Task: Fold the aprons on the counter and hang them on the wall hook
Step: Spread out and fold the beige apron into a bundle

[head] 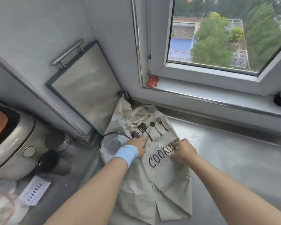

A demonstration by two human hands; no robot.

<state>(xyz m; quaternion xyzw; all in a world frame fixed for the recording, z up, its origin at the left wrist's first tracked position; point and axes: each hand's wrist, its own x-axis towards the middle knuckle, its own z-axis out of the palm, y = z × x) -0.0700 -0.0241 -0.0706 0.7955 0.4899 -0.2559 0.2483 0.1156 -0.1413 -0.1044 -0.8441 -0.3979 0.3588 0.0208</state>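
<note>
Two hands meet a beige cloth apron [152, 189] printed COOKING on the grey counter [225, 151]: left hand [137, 147] presses flat-fingered, right hand [184, 151] seemingly pinches a fold.

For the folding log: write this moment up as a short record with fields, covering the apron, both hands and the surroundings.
apron: beige, printed COOKING with utensil shapes, lying crumpled on the counter, not yet folded
left hand: wears a blue wristband, rests on the apron beside the print; grip unclear
right hand: fingers pinch the fabric at the end of the lettering
under it: a pale cloth with a dark cord, showing at the left
nearby: rice cooker at far left, window behind
</note>
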